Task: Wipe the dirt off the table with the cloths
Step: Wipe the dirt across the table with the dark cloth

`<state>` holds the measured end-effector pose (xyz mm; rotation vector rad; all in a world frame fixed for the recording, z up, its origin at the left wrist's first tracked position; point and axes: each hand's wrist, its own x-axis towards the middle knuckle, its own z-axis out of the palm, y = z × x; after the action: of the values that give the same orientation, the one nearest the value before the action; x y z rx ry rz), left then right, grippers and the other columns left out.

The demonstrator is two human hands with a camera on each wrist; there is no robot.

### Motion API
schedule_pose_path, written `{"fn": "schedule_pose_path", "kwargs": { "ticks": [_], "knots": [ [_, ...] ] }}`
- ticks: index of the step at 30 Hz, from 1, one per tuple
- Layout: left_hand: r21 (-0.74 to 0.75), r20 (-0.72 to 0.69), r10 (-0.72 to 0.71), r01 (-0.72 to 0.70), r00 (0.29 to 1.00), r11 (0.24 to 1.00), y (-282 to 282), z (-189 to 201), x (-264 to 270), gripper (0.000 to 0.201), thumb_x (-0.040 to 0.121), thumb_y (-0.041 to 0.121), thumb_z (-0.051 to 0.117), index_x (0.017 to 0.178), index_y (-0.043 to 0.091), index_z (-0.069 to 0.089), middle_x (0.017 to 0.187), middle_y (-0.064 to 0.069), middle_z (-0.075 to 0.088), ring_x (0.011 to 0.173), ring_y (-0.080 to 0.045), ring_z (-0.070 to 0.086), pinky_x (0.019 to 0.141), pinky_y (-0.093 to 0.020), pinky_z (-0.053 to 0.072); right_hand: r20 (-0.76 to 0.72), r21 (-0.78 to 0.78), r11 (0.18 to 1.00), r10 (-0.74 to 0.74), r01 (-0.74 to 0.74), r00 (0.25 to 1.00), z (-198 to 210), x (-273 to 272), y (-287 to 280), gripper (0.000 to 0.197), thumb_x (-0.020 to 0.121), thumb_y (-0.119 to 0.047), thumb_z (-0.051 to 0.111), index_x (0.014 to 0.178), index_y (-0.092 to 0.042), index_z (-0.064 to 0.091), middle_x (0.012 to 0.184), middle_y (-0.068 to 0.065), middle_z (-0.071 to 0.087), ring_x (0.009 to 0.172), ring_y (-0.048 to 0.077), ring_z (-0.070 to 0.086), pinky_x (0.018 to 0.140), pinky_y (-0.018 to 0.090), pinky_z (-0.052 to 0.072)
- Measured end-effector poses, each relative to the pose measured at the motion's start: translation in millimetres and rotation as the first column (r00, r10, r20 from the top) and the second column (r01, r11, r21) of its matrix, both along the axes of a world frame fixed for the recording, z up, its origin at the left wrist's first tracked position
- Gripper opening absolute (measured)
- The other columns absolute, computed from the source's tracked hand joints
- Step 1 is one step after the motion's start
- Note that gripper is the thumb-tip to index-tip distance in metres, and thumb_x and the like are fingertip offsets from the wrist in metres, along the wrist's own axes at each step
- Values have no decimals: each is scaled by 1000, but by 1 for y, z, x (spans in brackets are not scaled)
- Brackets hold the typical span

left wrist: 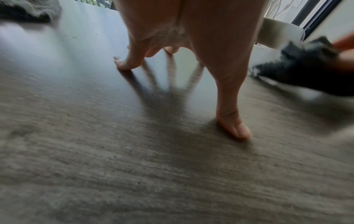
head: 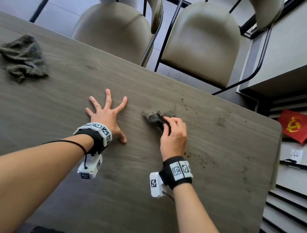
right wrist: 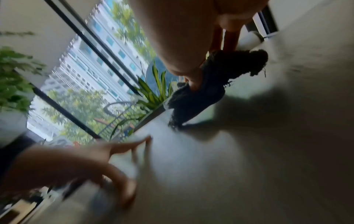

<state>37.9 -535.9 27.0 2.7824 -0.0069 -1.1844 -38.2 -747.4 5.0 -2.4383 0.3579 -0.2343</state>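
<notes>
Clearly only partway: right hand (head: pixel 174 132) clenched on a dark cloth (head: pixel 156 119) pressed to the table (head: pixel 158 202), left hand (head: pixel 107 114) splayed flat and released, dirt specks (head: pixel 199 159) left near the right edge, second cloth (head: pixel 23 58) idle far left.

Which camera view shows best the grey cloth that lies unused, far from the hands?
The head view: the unused grey cloth lies whole and crumpled on the table, beyond the left hand. The left wrist view shows only a blurred edge of it in the top corner. The right wrist view does not show it.
</notes>
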Motion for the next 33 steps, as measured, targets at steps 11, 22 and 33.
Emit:
{"fn": "schedule_pose_path", "kwargs": {
  "ticks": [11, 22, 33],
  "knots": [
    [11, 1, -4, 4, 1000, 1000, -1, -7, 2, 160, 32, 65, 94, 147, 61, -18, 154, -4, -47, 142, -62, -18, 110, -77, 17, -8, -41, 996, 73, -74, 997, -26, 24, -34, 22, 84, -7, 70, 101, -19, 77, 88, -4, 67, 79, 20, 56, 73, 25, 45],
    [43, -106, 53, -49, 993, 998, -11, 4, 16, 168, 33, 51, 100, 136, 67, -32, 141, -1, -61, 138, -64, -26, 108, -81, 12, -186, -109, 989, -117, 98, 976, -23, 200, -90, 21, 84, -15, 64, 101, -18, 77, 101, 5, 70, 99, 27, 63, 87, 28, 44],
    [16, -94, 41, -40, 995, 999, -12, 6, 19, 169, 33, 53, 100, 136, 65, -33, 141, -2, -61, 138, -66, -22, 106, -82, 16, -42, 57, 997, 52, -50, 998, -25, 20, -12, 28, 82, -3, 68, 106, -17, 75, 97, -1, 61, 91, 20, 53, 88, 23, 42]
  ]
}}
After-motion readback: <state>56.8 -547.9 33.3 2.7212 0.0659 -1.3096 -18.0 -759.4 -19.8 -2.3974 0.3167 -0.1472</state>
